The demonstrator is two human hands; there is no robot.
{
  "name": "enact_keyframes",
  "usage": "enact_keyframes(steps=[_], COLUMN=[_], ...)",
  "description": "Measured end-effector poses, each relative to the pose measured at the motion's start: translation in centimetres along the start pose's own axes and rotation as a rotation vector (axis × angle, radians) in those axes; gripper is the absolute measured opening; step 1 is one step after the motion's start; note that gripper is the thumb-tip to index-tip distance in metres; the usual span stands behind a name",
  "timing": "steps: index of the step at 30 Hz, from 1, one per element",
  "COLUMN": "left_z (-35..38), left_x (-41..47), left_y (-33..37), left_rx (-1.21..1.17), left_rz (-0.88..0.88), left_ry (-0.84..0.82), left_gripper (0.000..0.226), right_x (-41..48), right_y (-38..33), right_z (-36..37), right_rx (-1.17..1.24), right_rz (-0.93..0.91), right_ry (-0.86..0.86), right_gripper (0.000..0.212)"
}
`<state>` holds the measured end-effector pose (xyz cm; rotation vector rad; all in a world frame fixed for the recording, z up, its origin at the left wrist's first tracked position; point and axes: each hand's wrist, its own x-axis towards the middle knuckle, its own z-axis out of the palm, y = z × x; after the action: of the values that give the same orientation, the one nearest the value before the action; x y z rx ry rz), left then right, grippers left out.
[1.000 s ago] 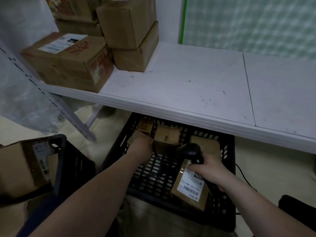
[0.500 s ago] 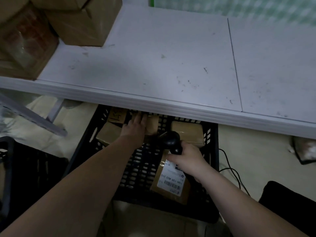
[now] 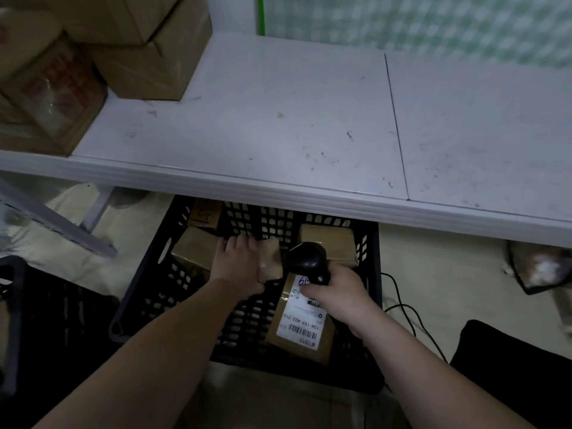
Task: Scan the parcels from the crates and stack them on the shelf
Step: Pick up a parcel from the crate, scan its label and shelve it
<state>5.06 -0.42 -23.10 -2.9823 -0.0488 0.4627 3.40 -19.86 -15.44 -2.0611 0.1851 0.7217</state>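
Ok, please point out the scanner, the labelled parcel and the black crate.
scanner (image 3: 306, 258), head view, on its rounded black top.
labelled parcel (image 3: 298, 322), head view, on its white label.
black crate (image 3: 145, 292), head view, on its left wall.

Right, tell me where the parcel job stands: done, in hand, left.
Done: several boxes sit stacked at the left end of the shelf. In hand: the left hand grips a small parcel in the black crate; the right hand holds the scanner beside it. Left: the labelled parcel and at least three other parcels lie in that crate.
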Motion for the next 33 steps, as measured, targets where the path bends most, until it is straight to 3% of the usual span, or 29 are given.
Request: enact_keyframes(steps=[8,15,19,22,24,28,31,33], left_z=[-5.9,-10.0,-12.1,-13.9,-14.5,-15.4,-15.8,-16.2], left_x=[-7.0,-15.1,-18.8,-20.9,-21.7,-22.9,-23.2,-23.1], left_y=[-3.2,-7.2,-9.5,-10.5,-11.1,-11.1,-11.4,-11.7], left_rx=[-0.739,-1.068,-1.406,-1.66,-1.795,-1.946,-2.038,-2.014], left_rz=[-0.261,-0.494,-0.6,-0.582,-0.59,-0.573,-0.446,-0.272], left_ry=[0.074,0.279,0.317,0.332,0.331,0.361,0.363,0.323], left_gripper=[0.098,0.092,0.092,0.036,0.015,0.015,0.021,0.052], right_x=[-3.6,-7.6,-9.1,-10.0,-10.8,-11.6,-12.4,-13.0], right_y=[-0.1,-0.9,-2.3,-3.6,-4.7,-6.7,-8.3,-9.6], right_z=[-0.1,0.7,0.7,0.4,0.0,-1.2,-2.7,-3.9], right_rx=[0.224,0.344,0.424,0.521,0.593,0.683,0.731,0.77], right_rz=[-0.055,-0.119,-0.166,-0.203,-0.229,-0.301,-0.342,-0.379], right_ry=[0.031,0.044,0.065,0.071,0.073,0.091,0.087,0.091], right_gripper=[0.018,0.025,0.026,0.027,0.027,0.027,0.025,0.018])
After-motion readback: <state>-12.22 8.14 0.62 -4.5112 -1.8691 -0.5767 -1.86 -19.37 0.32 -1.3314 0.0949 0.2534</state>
